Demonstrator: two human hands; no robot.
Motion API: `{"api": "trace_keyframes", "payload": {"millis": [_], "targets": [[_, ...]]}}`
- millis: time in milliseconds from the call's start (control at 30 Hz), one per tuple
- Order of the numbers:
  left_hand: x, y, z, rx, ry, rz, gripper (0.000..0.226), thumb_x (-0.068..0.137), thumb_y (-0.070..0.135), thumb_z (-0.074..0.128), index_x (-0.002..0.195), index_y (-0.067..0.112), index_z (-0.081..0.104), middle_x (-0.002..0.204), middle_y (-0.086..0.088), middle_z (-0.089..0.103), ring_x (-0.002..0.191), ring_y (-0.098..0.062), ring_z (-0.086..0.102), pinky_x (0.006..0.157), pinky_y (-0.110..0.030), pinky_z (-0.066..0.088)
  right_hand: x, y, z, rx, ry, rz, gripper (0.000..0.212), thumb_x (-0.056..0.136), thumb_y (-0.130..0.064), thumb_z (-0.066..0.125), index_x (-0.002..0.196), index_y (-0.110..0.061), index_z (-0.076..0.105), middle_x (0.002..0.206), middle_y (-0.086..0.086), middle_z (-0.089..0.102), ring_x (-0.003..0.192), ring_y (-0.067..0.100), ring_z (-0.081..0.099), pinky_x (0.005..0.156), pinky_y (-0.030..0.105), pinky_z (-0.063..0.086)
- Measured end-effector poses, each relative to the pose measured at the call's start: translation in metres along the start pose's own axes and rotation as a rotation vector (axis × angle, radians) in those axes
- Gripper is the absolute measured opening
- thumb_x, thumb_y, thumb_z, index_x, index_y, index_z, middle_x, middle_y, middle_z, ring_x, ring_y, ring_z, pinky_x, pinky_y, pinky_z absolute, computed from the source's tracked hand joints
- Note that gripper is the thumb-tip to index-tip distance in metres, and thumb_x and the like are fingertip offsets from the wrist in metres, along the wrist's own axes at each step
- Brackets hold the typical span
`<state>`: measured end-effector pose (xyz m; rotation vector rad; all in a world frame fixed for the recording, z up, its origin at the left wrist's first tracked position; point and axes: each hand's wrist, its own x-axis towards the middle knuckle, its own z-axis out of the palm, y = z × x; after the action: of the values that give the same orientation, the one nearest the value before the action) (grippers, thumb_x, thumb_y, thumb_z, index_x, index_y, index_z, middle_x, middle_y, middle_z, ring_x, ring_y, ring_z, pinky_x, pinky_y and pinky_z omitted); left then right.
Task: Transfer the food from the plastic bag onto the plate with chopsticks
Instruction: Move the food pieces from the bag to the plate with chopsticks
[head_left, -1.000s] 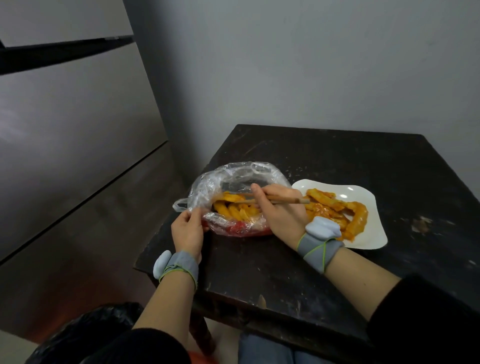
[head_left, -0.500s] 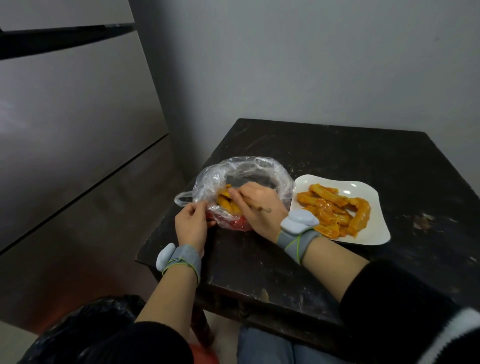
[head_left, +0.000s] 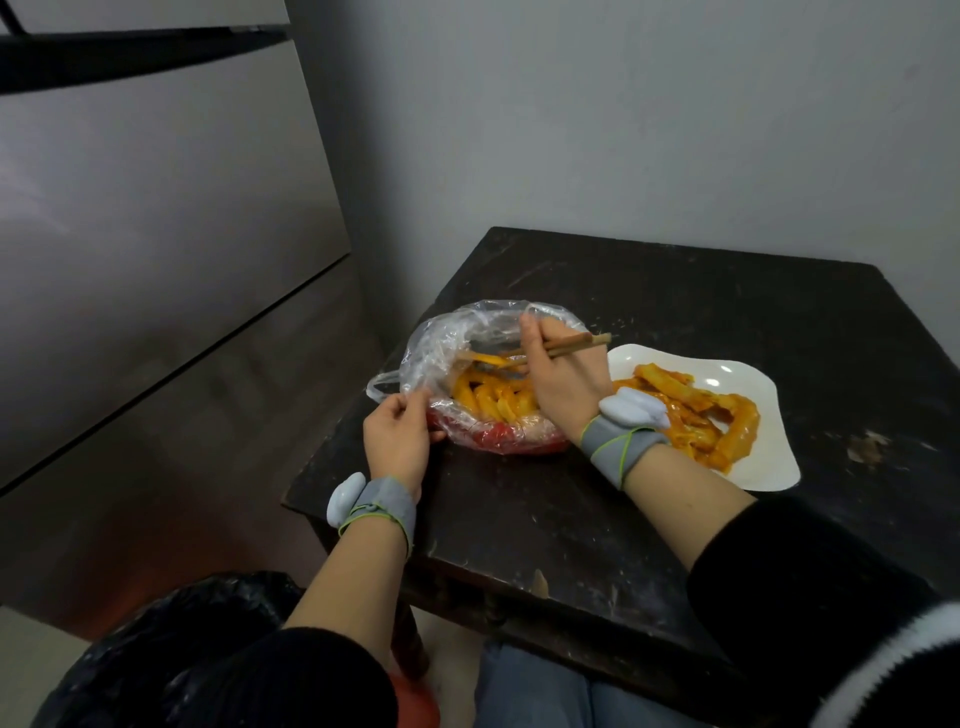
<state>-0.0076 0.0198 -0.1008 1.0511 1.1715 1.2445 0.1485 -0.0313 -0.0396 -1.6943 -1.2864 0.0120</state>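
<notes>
A clear plastic bag (head_left: 447, 343) lies open on the dark table, holding several orange sauced food strips (head_left: 491, 400) over red sauce. My left hand (head_left: 397, 441) pinches the bag's near-left rim. My right hand (head_left: 563, 376) holds wooden chopsticks (head_left: 566, 345), whose tips point left into the bag and pinch one orange strip (head_left: 485, 358) lifted above the pile. To the right sits a white plate (head_left: 769, 457) with several orange strips (head_left: 696, 410) on it, partly hidden by my right wrist.
The small dark wooden table (head_left: 675, 291) stands against a grey wall, its left edge just beside the bag. A black rubbish bag (head_left: 171, 654) sits on the floor at lower left. Grey panels rise on the left. My knees are under the table's near edge.
My right hand dipped the chopsticks down into the bag, then raised them level with one strip pinched at the tips. The left hand has kept its hold on the bag rim.
</notes>
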Motion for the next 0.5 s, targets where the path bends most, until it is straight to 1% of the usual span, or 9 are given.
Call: {"api": "trace_keyframes", "payload": {"millis": [33,67,133,167,200,267,367,433,500], "targets": [[0.001,-0.001,0.000,0.000,0.002,0.000,0.017,0.089,0.018,0.058,0.079,0.005,0.062,0.077,-0.008,0.063,0.068,-0.014,0.061,0.061,-0.023,0.056,0.002,0.001,-0.001,0.052,0.046,0.050,0.046,0.100,-0.041,0.041,0.068,-0.008,0.049,0.061,0.010,0.057,0.063,0.026,0.059,0.065,0.037,0.046],[0.001,-0.001,0.000,0.003,0.003,0.001,0.018,0.090,0.019,0.058,0.077,0.006,0.062,0.076,-0.007,0.063,0.068,-0.014,0.061,0.061,-0.024,0.055,0.005,0.005,-0.002,0.131,0.101,0.106,0.052,0.098,-0.046,0.041,0.067,-0.006,0.051,0.059,0.011,0.059,0.061,0.028,0.061,0.067,0.041,0.050],[0.002,-0.002,0.000,0.002,0.005,0.008,0.021,0.090,0.022,0.059,0.074,0.008,0.060,0.074,-0.006,0.063,0.068,-0.014,0.061,0.063,-0.025,0.055,0.010,0.010,-0.006,0.301,0.200,0.254,0.054,0.095,-0.053,0.042,0.062,-0.013,0.056,0.056,0.011,0.063,0.057,0.031,0.067,0.066,0.050,0.057],[0.003,-0.003,0.000,0.001,0.005,0.013,0.023,0.090,0.024,0.060,0.073,0.009,0.059,0.074,-0.006,0.062,0.068,-0.013,0.061,0.063,-0.025,0.055,0.012,0.011,-0.010,0.368,0.232,0.326,0.050,0.096,-0.049,0.044,0.060,-0.017,0.056,0.056,0.007,0.064,0.054,0.029,0.068,0.065,0.050,0.059],[0.003,-0.004,0.000,0.001,0.007,0.016,0.025,0.090,0.025,0.060,0.072,0.009,0.059,0.074,-0.007,0.062,0.068,-0.013,0.061,0.062,-0.024,0.055,0.013,0.013,-0.014,0.394,0.264,0.374,0.046,0.097,-0.045,0.046,0.060,-0.020,0.057,0.056,0.004,0.064,0.052,0.026,0.069,0.065,0.047,0.060],[0.003,-0.004,0.001,-0.008,0.011,0.022,0.026,0.091,0.026,0.059,0.072,0.009,0.059,0.076,-0.007,0.062,0.070,-0.013,0.061,0.061,-0.022,0.055,0.016,0.018,-0.022,0.383,0.310,0.435,0.044,0.098,-0.041,0.047,0.062,-0.019,0.059,0.058,0.005,0.066,0.050,0.022,0.069,0.064,0.043,0.061],[0.003,-0.004,0.001,-0.023,0.017,0.027,0.026,0.094,0.026,0.055,0.076,0.009,0.061,0.080,-0.008,0.064,0.073,-0.014,0.062,0.062,-0.022,0.056,0.019,0.026,-0.029,0.411,0.345,0.544,0.044,0.099,-0.039,0.046,0.074,-0.007,0.063,0.065,0.012,0.069,0.047,0.018,0.068,0.056,0.035,0.061],[0.003,-0.004,0.001,-0.014,0.020,0.028,0.027,0.095,0.027,0.054,0.077,0.008,0.062,0.081,-0.009,0.065,0.074,-0.014,0.063,0.064,-0.023,0.057,0.021,0.029,-0.032,0.452,0.336,0.595,0.041,0.098,-0.036,0.049,0.084,0.000,0.062,0.075,0.017,0.070,0.048,0.019,0.068,0.052,0.032,0.060],[0.003,-0.004,0.002,0.006,0.023,0.027,0.027,0.094,0.028,0.055,0.077,0.007,0.061,0.081,-0.010,0.065,0.072,-0.015,0.063,0.067,-0.026,0.057,0.020,0.028,-0.031,0.491,0.290,0.582,0.036,0.098,-0.031,0.052,0.084,0.001,0.060,0.075,0.018,0.069,0.050,0.020,0.069,0.050,0.029,0.059]]}}
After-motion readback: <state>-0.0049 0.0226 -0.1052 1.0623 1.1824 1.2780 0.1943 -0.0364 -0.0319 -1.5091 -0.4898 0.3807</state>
